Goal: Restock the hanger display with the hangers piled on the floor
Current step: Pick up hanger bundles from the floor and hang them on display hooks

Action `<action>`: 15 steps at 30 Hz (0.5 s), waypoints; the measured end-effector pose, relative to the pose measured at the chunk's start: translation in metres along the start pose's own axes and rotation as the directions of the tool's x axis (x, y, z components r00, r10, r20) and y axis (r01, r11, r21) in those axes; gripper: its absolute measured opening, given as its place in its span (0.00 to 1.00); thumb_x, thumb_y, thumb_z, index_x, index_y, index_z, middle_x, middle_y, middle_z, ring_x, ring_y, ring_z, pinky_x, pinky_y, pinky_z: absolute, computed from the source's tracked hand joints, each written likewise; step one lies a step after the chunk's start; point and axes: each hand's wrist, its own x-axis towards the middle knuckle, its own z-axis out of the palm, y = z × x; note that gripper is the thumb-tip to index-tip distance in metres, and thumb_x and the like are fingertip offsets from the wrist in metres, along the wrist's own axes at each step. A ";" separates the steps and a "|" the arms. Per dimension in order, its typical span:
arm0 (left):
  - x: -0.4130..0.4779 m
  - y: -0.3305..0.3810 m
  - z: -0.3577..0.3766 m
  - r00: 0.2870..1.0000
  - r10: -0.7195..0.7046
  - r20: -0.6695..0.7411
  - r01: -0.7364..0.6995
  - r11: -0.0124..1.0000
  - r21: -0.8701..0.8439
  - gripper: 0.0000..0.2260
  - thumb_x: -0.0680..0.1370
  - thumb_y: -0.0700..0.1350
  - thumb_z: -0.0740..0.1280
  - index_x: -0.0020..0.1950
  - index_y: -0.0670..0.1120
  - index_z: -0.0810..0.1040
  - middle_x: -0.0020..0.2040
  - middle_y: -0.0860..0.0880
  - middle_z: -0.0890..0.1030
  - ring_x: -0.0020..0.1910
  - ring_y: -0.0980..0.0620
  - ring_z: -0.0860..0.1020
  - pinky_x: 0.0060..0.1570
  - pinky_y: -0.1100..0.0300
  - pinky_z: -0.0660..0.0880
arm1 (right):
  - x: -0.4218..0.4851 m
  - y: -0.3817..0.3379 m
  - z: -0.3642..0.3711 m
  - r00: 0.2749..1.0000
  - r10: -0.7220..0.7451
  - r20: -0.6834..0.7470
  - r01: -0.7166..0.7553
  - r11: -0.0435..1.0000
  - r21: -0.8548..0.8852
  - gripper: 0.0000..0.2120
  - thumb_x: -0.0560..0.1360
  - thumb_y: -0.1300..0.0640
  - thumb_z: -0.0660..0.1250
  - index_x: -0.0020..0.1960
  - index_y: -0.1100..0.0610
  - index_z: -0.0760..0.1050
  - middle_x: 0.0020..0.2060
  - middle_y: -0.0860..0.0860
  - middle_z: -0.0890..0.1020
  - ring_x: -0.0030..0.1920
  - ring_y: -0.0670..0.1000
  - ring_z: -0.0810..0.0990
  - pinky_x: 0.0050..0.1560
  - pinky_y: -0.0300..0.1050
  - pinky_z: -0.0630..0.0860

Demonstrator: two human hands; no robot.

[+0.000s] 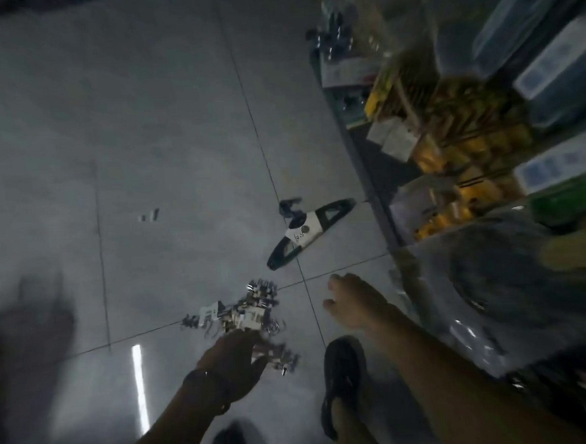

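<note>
Touching hanger pile (242, 314), left hand (234, 355); labels (211, 311) illegible.

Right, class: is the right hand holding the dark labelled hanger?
No: the dark hanger lies on the floor, apart from the empty right hand.

Single view, head-worn. The camera looks forward and steeply down onto the grey tiled floor (141, 128), which fills the left and centre of the frame. The lens is wide-angle: tile joints run askew, and the shelving (450, 116) on the right side leans inward. Both forearms enter from the bottom edge. The left hand (233, 357) and right hand (353, 304) sit at lower centre, nearer the lens than the floor. A shoe (342, 380) appears between the forearms. Motion blur softens the whole frame, heaviest at lower left.
</note>
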 end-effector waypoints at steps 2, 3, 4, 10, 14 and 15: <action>0.086 -0.013 0.014 1.000 -0.008 -0.003 0.008 1.000 0.020 0.15 0.80 0.57 0.64 0.65 0.59 0.77 0.64 0.52 0.79 0.62 0.48 0.80 0.61 0.52 0.79 | 0.082 0.016 0.022 0.999 -0.032 0.021 0.033 0.998 -0.060 0.21 0.83 0.47 0.64 0.71 0.58 0.70 0.66 0.59 0.75 0.63 0.59 0.77 0.60 0.55 0.78; 0.129 -0.020 0.023 1.000 -0.019 0.000 0.019 1.000 0.024 0.16 0.80 0.56 0.65 0.67 0.57 0.76 0.66 0.51 0.78 0.63 0.48 0.79 0.62 0.51 0.79 | 0.119 0.022 0.036 0.998 -0.051 0.031 0.054 0.994 -0.098 0.22 0.83 0.48 0.63 0.72 0.58 0.69 0.67 0.60 0.74 0.63 0.60 0.76 0.60 0.55 0.78; 0.171 -0.026 0.031 0.999 -0.032 0.005 0.032 0.999 0.019 0.18 0.80 0.54 0.67 0.70 0.57 0.75 0.67 0.51 0.78 0.64 0.47 0.79 0.62 0.50 0.79 | 0.154 0.028 0.050 0.997 -0.064 0.045 0.070 0.988 -0.138 0.22 0.83 0.49 0.64 0.72 0.58 0.68 0.67 0.60 0.73 0.63 0.60 0.76 0.59 0.54 0.77; 0.396 -0.058 0.086 0.989 -0.107 -0.097 0.110 0.994 0.017 0.34 0.73 0.54 0.76 0.75 0.50 0.67 0.66 0.44 0.73 0.62 0.42 0.75 0.59 0.43 0.80 | 0.316 0.062 0.136 0.993 -0.117 -0.036 0.108 0.975 -0.193 0.18 0.81 0.54 0.66 0.68 0.58 0.67 0.64 0.59 0.73 0.62 0.59 0.74 0.56 0.52 0.74; 0.500 -0.064 0.111 0.957 -0.150 -0.248 0.147 0.989 -0.034 0.41 0.69 0.57 0.80 0.75 0.46 0.63 0.69 0.43 0.71 0.66 0.39 0.72 0.62 0.40 0.77 | 0.377 0.083 0.173 0.991 -0.119 -0.061 0.108 0.980 -0.165 0.19 0.82 0.52 0.65 0.69 0.57 0.67 0.65 0.58 0.72 0.63 0.58 0.73 0.56 0.50 0.73; 0.520 -0.064 0.118 0.952 -0.152 -0.267 0.144 0.988 -0.050 0.44 0.68 0.58 0.80 0.76 0.47 0.62 0.69 0.43 0.71 0.66 0.39 0.73 0.62 0.39 0.77 | 0.385 0.091 0.178 0.990 -0.122 -0.070 0.108 0.979 -0.172 0.19 0.82 0.51 0.65 0.69 0.57 0.67 0.65 0.58 0.72 0.63 0.57 0.73 0.58 0.51 0.74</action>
